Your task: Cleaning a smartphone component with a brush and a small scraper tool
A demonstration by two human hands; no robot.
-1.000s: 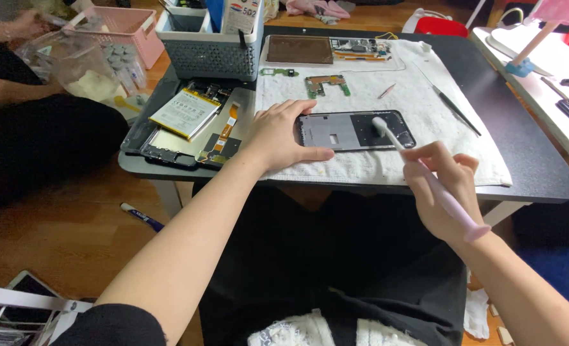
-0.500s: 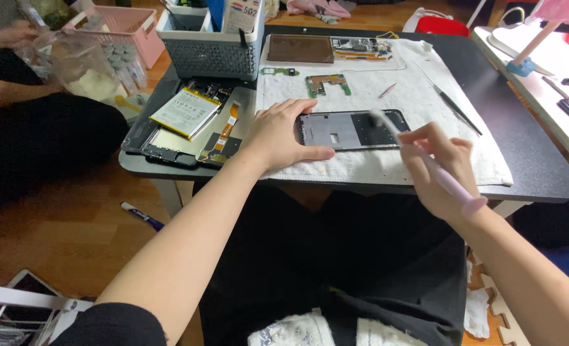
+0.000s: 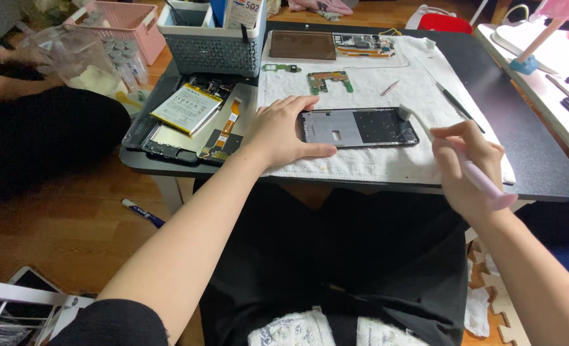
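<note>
A dark phone frame lies on a white towel on the black table. My left hand rests flat against the frame's left end, holding it down. My right hand grips a pink-handled brush whose white bristle end touches the frame's right upper corner.
A green circuit board, a small pink tool, a brown panel and another opened phone lie further back on the towel. A tray with a battery sits left. A grey basket and a pink basket stand behind. Another person sits at the left.
The brush tip has moved right along the frame, from its middle to the right end. My left hand stays in place.
</note>
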